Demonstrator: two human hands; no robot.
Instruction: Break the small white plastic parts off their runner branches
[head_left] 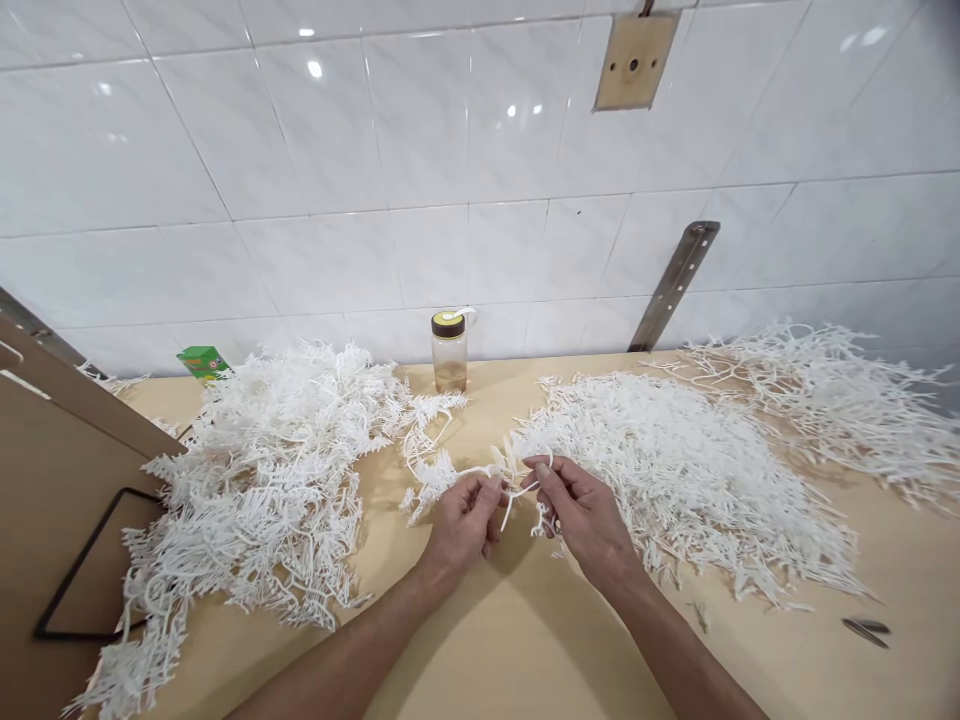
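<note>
Near the middle of the table, my left hand (pixel 466 515) pinches a thin white branched plastic stem (pixel 507 510) between thumb and fingers. My right hand (pixel 576 510) is close beside it, thumb and forefinger closed on another white stem piece (pixel 550 462) that crosses toward the left hand. Whether the two pieces are joined is too small to tell. A string of white sprigs (pixel 431 478) trails from the left hand back toward the bottle. Some small white bits hang below the right hand's fingers.
Heaps of white branched pieces lie left (pixel 277 470) and right (pixel 690 470), with longer stems (pixel 840 400) at far right. A lidded bottle (pixel 450 355) and green box (pixel 202 362) stand near the tiled wall. Cardboard (pixel 67 500) borders the left; dark snips (pixel 866 630) lie right.
</note>
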